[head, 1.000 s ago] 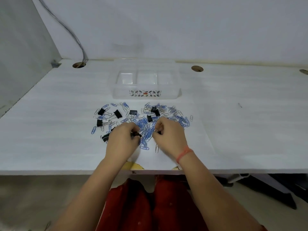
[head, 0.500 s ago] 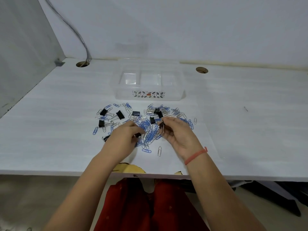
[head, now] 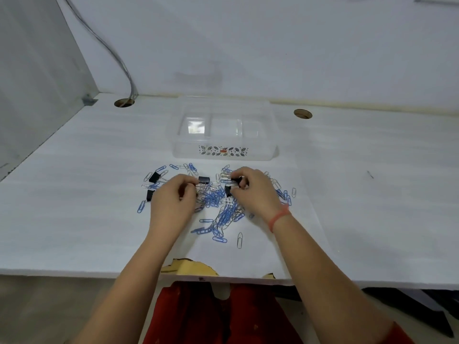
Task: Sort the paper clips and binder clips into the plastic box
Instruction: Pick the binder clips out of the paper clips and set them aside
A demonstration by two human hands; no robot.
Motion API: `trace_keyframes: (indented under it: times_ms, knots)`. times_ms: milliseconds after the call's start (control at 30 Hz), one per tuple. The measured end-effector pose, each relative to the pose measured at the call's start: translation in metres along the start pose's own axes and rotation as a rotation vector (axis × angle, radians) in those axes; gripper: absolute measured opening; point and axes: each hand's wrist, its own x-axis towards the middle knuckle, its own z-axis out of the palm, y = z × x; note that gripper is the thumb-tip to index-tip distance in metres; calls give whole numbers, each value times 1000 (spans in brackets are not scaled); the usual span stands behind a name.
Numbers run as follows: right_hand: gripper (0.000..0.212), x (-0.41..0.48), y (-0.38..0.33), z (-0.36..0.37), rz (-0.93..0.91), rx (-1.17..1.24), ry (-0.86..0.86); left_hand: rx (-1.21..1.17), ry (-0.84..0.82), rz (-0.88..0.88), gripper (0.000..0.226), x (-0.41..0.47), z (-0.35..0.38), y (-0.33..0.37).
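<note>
A pile of blue and silver paper clips (head: 218, 198) lies mixed with black binder clips (head: 154, 177) on the white table. Behind it stands the clear plastic box (head: 188, 152), its compartments holding nothing I can see. My left hand (head: 172, 199) rests curled on the pile's left side, fingertips pinched at the wire handles of a black binder clip (head: 204, 180). My right hand (head: 254, 192) is on the pile's right side, thumb and fingers closed on another black binder clip (head: 237, 181). A third black clip (head: 228, 191) lies just under that hand.
The table (head: 372, 194) has two round cable holes (head: 302, 113) at the back; a cable (head: 119, 63) drops into the left one. A grey side panel (head: 37, 83) closes the left. The front edge is chipped near my lap.
Both hands have moved away from me, from the near part of the pile to its far part. The right hand now pinches a black binder clip closer to the box.
</note>
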Motion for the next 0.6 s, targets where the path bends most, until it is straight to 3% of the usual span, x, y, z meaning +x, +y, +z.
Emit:
trace_keyframes:
  times_ms: [67,133,200,233,300,400,500,600]
  knots:
    - [32,8,-3,3,-114,-376,-60,-318,-11,-299,28,7,-1,6]
    - [25,11,-5,6,-147,-473,-93,-558,-50,-606,27,14,-3,13]
    - [21,12,-5,8,-151,-443,-89,-582,-109,-690,23,21,-1,15]
    - [22,12,-5,6,-144,-396,-82,-476,-120,-625,25,25,1,12]
    - [25,12,-5,-1,-73,-186,-44,-47,-65,-349,38,31,6,5]
    - [20,13,-7,-14,184,433,22,503,9,-61,35,43,18,3]
    - [12,12,-3,-23,406,1083,-18,709,-71,-27,34,52,35,4]
    - [27,11,7,-26,518,1422,-87,718,-98,-39,28,58,47,3]
